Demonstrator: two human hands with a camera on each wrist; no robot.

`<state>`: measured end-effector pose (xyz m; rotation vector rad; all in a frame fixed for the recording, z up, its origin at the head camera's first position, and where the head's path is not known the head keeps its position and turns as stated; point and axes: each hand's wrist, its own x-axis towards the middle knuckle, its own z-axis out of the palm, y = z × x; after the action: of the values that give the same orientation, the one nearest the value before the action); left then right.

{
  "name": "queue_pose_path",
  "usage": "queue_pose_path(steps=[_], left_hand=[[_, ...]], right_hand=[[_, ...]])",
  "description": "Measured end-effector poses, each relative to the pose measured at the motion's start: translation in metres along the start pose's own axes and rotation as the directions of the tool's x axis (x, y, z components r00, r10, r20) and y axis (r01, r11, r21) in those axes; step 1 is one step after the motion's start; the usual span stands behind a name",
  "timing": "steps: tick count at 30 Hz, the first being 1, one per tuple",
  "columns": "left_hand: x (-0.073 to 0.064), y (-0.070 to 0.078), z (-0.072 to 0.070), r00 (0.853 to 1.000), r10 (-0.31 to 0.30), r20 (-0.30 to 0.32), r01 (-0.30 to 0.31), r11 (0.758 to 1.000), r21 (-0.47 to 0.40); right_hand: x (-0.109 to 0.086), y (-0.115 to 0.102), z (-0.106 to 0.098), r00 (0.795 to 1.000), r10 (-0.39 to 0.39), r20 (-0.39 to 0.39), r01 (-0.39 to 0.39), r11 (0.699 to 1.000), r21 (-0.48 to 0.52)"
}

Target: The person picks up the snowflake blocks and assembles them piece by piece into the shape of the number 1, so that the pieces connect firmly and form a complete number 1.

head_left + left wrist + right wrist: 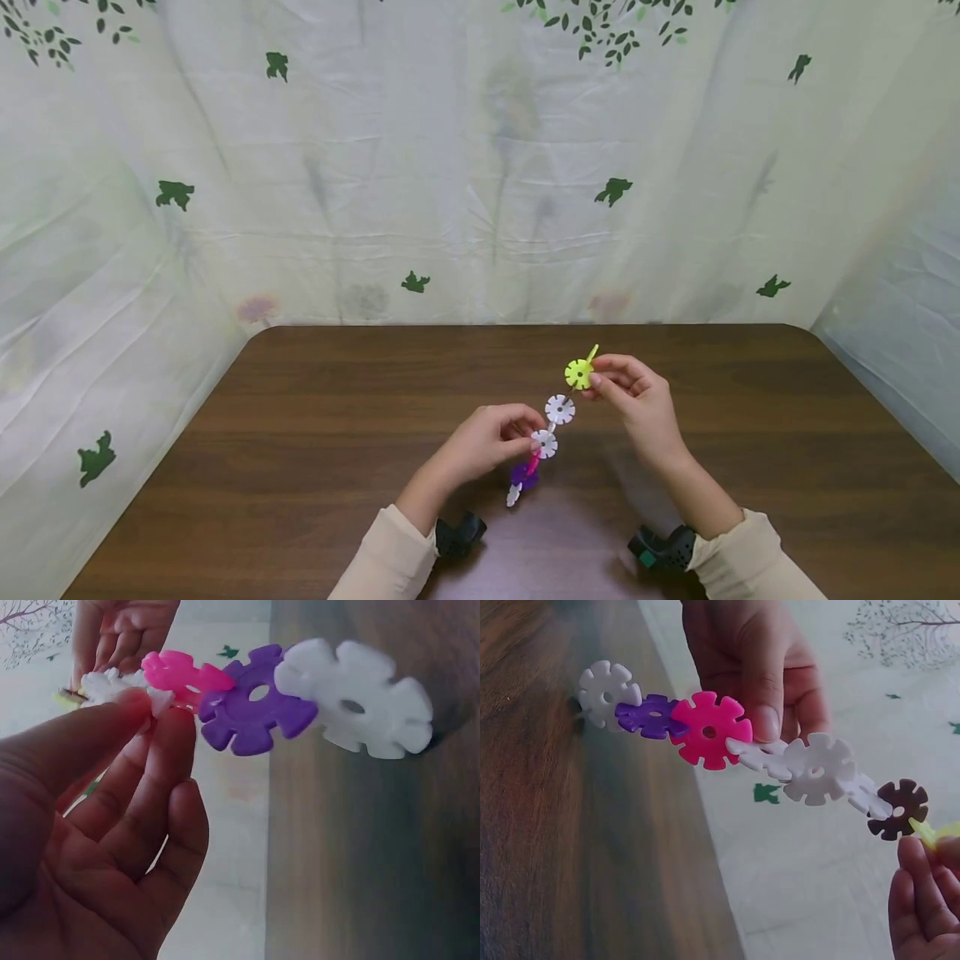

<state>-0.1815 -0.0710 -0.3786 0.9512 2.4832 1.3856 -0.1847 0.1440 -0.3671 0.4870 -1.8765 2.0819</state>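
Observation:
A chain of notched plastic snowflake discs hangs slantwise above the table between both hands. My left hand [491, 435] pinches a white disc [544, 444] mid-chain between thumb and fingertips. Below that grip hang a pink disc [710, 730], a purple disc [259, 701] and a white end disc [356, 701]. Toward the other end come more white discs [817, 770], then a dark brown disc [898, 810]. At the top, my right hand [645, 408] pinches a yellow disc [579, 374]; another yellow piece [593, 352] stands edge-on beside it. Fingers partly hide the yellow joint.
Beneath the hands lies a brown wooden table [337, 467]. A pale curtain [450, 167] with green bird and leaf prints hangs behind and at the sides. Black wrist devices [459, 535] sit at both cuffs.

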Motion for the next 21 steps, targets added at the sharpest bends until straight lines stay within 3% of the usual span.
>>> queue_pose_path(steps=[2,8,9,15,21], left_hand=[[0.001,0.001,0.003,1.000,-0.009,-0.001,0.009,1.000,-0.017],[0.002,0.005,0.013,0.999,-0.052,0.006,0.053,0.990,-0.134],[0.002,0.006,0.015,0.998,-0.063,0.006,0.063,0.986,-0.151],[0.003,0.010,0.021,0.994,-0.107,-0.004,0.104,0.972,-0.212],[0.001,0.002,0.027,0.990,-0.136,-0.020,0.126,0.953,-0.275]], right_hand=[[0.002,0.013,-0.004,0.999,-0.032,0.024,0.031,0.998,0.047],[0.004,0.018,-0.004,0.998,-0.035,0.047,0.031,0.997,0.076],[0.002,0.008,-0.001,0.999,-0.008,0.039,0.007,1.000,0.029],[0.004,0.009,0.002,0.997,0.030,0.065,-0.032,0.999,0.039],[0.008,0.018,0.004,0.991,0.089,0.097,-0.090,0.996,0.008]])
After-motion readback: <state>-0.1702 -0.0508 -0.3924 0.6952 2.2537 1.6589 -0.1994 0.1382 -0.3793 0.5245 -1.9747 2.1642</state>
